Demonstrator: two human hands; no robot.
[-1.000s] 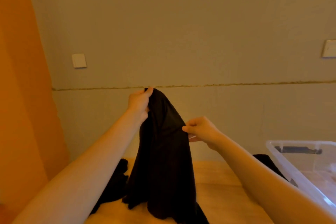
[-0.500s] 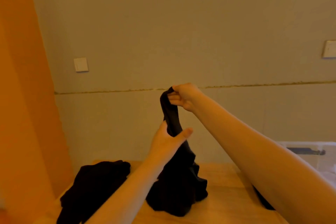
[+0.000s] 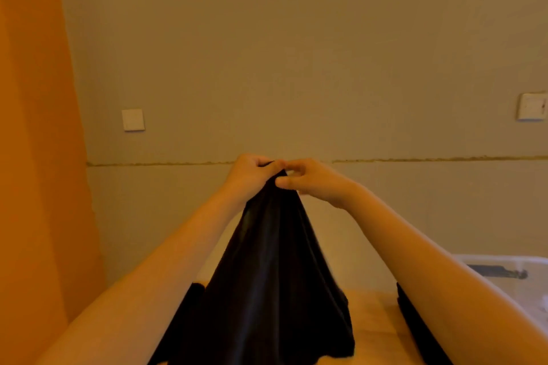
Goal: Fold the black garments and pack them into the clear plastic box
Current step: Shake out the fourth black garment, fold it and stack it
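Closest to the camera, two bare arms reach forward from the bottom corners. Between them hangs a black garment [image 3: 275, 290], spreading wide at the bottom over the wooden surface [image 3: 373, 320]. Its lower edge is down at the surface, but I cannot tell if it touches. Another black cloth [image 3: 415, 326] lies on the surface just under the right arm, and a bit more black cloth [image 3: 194, 293] peeks out by the left arm.

On the right, past the right arm, stands the clear plastic box [image 3: 510, 272]. It has a dark handle on its far wall. It is well apart from the held garment.

Farther up, the two hands meet at the top of the garment. The left hand [image 3: 247, 176] has its fingers curled round the bunched top of the cloth. The right hand [image 3: 311, 179] pinches the same top edge, right beside the left hand, so the hands touch.

Behind everything is a plain wall with a thin crack line across it. A white switch [image 3: 133, 120] sits on the left and another switch [image 3: 532, 106] on the right. An orange panel [image 3: 38, 142] fills the left side.
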